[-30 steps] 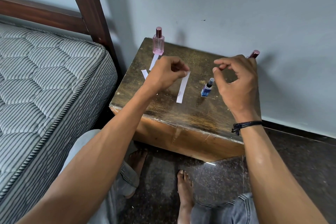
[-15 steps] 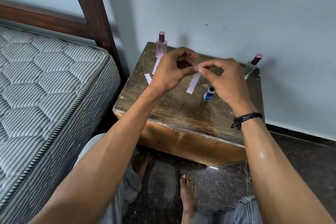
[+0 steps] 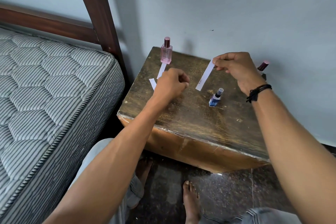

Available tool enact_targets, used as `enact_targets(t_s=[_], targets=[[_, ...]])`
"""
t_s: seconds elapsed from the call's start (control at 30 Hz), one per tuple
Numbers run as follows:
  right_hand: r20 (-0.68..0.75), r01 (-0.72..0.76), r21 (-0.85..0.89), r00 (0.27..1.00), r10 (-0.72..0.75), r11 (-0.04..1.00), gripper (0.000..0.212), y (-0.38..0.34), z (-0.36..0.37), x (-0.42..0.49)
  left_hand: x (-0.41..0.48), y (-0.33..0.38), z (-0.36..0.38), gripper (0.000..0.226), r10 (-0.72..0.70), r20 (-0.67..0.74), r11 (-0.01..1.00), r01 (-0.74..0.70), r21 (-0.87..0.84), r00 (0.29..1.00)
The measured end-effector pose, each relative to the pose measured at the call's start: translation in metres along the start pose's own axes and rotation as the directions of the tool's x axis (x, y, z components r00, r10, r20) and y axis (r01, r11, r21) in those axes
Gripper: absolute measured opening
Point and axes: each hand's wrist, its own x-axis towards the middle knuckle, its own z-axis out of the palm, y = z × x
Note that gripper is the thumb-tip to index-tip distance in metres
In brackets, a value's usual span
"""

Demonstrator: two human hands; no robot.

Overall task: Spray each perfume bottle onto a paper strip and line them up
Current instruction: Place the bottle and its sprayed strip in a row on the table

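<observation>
Paper strip (image 3: 204,75) dangles from the right hand's (image 3: 236,71) thumb-and-finger pinch above the wooden table's (image 3: 190,120) far middle, just beyond the small blue spray bottle (image 3: 215,97), which a careless lowering could topple. Left hand (image 3: 171,84), fingers curled on nothing visible, hovers over two laid strips (image 3: 162,69) near the pink perfume bottle (image 3: 166,52) and could brush them askew.

Striped mattress (image 3: 45,87), dark wooden bedpost (image 3: 98,11), worn wooden table (image 3: 190,123), speckled floor (image 3: 227,194)
</observation>
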Motion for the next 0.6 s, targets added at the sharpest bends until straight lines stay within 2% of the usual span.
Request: enact_targets(t_s=[0.1,0.23,0.43,0.53,0.6], targets=[[0.043,-0.074,-0.059,0.996,0.076,0.996,0.004,0.012,0.004,0.013,-0.003,0.003,0.006,0.012,0.053,0.066,0.987,-0.063,0.148,0.996],[0.044,-0.071,-0.096,0.996,0.075,0.993,0.012,0.027,0.013,0.022,-0.006,0.0,0.015,0.018,0.143,0.222,0.931,-0.207,0.3,0.964],[0.045,-0.027,-0.221,0.998,0.038,0.975,0.009,0.05,0.019,0.037,-0.007,-0.003,0.024,0.029,0.182,0.243,0.891,-0.264,0.37,0.953],[0.048,0.001,-0.261,0.999,0.012,0.965,0.001,0.056,0.02,0.042,-0.01,-0.002,0.027,0.03,0.182,0.246,0.882,-0.269,0.387,0.952],[0.043,0.011,-0.281,0.999,0.002,0.96,0.004,0.059,0.021,0.045,-0.011,-0.002,0.029,0.031,0.186,0.245,0.875,-0.274,0.399,0.951]])
